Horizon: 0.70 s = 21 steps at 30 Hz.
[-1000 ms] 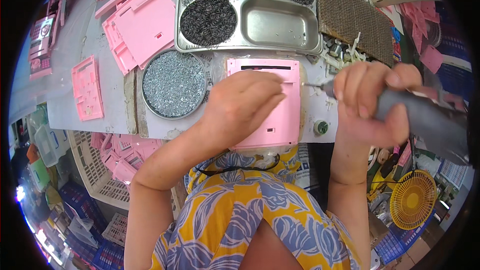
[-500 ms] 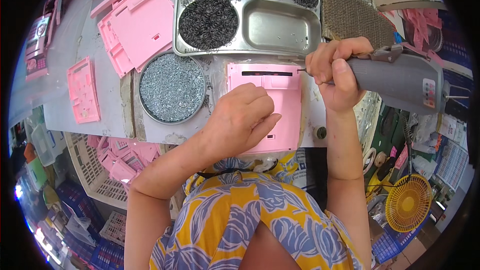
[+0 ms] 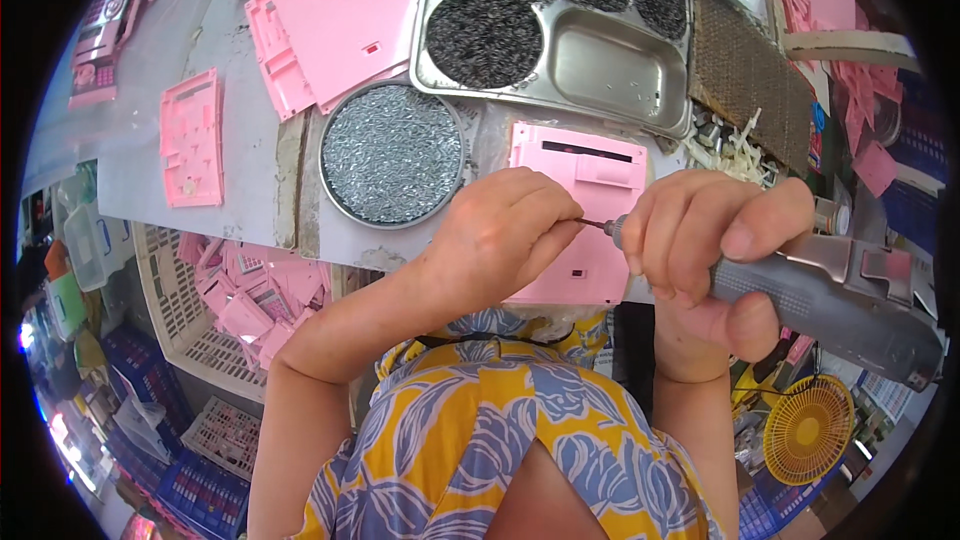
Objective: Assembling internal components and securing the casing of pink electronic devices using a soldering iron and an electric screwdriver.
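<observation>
A grey electric screwdriver (image 3: 845, 305) is in my right hand (image 3: 700, 240), its fingers closed around the body behind the nose. The bit points left, held nearly level over a pink plastic casing (image 3: 612, 202). Above that casing, my left hand (image 3: 500, 240) is pinched, thumb and forefinger meeting at the tip of the bit. Whatever sits between those fingertips is too small to name. The casing lies flat in front of me, with a long dark slot near its far edge; my left hand covers part of its left side.
A round dish (image 3: 328, 185) of small silver screws (image 3: 390, 155) stands left of the casing. Behind is a steel compartment tray (image 3: 610, 58) with dark springs (image 3: 485, 35). Pink panels (image 3: 345, 20) lie at the far left, a crate (image 3: 190, 325) of pink parts below, a yellow fan (image 3: 808, 430) lower right.
The screwdriver has come down from the casing's far right corner toward me, its bit now meeting my left fingertips. My left hand has shifted slightly right in the picture; the whole view has shifted too.
</observation>
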{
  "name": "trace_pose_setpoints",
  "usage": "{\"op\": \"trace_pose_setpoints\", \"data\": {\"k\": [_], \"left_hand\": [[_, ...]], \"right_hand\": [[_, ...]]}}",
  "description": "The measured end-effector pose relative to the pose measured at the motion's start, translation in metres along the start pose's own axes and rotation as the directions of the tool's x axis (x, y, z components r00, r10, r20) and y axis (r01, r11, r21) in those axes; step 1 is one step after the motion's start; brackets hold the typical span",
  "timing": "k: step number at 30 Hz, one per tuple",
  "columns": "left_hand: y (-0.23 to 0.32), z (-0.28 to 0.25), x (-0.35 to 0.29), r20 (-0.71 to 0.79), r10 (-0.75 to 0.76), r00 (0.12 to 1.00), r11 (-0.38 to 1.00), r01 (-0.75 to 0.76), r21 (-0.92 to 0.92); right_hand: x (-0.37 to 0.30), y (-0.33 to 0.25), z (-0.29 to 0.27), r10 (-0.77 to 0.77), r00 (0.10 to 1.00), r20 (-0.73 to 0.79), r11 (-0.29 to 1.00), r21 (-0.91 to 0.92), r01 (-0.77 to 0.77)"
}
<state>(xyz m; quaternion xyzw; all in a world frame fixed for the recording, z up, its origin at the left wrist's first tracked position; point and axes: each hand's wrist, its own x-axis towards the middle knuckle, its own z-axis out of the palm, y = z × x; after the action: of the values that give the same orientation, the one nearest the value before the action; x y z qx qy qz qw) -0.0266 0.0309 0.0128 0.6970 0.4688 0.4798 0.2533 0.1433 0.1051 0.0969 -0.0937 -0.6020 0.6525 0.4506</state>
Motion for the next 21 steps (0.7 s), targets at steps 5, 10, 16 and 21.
{"op": "trace_pose_setpoints", "data": {"k": [5,10,16,21], "left_hand": [[-0.003,-0.03,-0.002,-0.143,-0.017,0.99,0.968,0.052,0.245],[-0.029,-0.086,-0.02,-0.046,-0.327,0.944,0.711,0.277,0.647],[-0.043,-0.088,-0.023,-0.142,-0.252,0.957,0.771,0.287,0.568],[-0.06,-0.087,-0.013,-0.135,-0.217,0.967,0.755,0.254,0.605]], "right_hand": [[0.018,0.022,0.012,-0.016,0.999,-0.032,1.0,-0.018,0.015],[0.04,0.074,-0.001,-0.06,0.997,-0.05,0.997,-0.041,0.058],[0.037,0.091,0.004,0.01,0.998,-0.059,0.994,-0.11,-0.016],[0.046,0.084,0.002,0.024,0.999,-0.023,0.986,-0.162,-0.027]]}}
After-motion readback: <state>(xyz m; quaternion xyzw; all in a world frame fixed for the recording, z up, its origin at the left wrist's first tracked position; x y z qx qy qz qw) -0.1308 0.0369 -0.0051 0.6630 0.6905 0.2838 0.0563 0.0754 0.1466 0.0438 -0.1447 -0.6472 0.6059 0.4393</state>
